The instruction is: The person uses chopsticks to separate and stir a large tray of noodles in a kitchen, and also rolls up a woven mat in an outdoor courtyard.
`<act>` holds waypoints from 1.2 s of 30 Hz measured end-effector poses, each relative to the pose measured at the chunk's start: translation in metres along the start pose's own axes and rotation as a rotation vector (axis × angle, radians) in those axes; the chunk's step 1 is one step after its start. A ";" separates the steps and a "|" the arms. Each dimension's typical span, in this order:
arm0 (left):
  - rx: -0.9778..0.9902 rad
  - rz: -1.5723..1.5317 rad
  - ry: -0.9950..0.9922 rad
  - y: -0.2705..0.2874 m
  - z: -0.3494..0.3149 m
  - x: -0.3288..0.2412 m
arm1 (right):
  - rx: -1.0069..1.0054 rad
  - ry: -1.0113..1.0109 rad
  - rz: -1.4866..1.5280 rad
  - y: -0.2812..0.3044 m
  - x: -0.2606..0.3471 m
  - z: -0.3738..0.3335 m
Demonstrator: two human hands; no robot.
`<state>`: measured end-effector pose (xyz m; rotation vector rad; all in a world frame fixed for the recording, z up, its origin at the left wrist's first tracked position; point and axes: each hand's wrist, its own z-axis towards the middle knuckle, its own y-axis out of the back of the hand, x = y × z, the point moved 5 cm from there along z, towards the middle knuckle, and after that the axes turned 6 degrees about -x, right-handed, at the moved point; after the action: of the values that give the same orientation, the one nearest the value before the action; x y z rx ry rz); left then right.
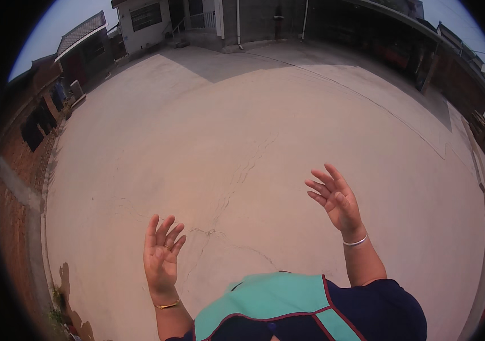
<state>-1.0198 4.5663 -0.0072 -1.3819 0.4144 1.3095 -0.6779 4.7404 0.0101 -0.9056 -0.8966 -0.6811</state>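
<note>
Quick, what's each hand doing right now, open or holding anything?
Left hand: open, fingers slightly curled, holding nothing, raised above the concrete ground.
Right hand: open, fingers spread, holding nothing, also raised.

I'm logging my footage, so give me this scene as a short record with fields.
Place: cracked, pale concrete yard, sunlit
Left hand: raised, open, holding nothing; gold-coloured bangle at the wrist
Right hand: raised, open, holding nothing; silver-coloured bangle at the wrist
Clothing: teal apron over a dark blue top
Surroundings: brick wall at left, white building ahead
</note>
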 end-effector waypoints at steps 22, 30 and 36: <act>0.032 -0.117 -0.037 0.232 0.664 0.116 | -0.049 -0.248 0.249 -0.056 -0.377 0.637; -0.182 -0.113 -0.192 0.318 0.836 0.107 | 0.272 -0.239 0.313 -0.145 -0.468 0.889; -0.492 -0.024 -0.307 0.404 0.919 0.114 | 0.657 -0.314 0.405 -0.287 -0.547 1.081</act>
<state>-1.7367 5.2758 -0.0616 -1.5388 -0.1451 1.6409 -1.5524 5.6263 -0.0174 -0.5706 -1.0821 0.1209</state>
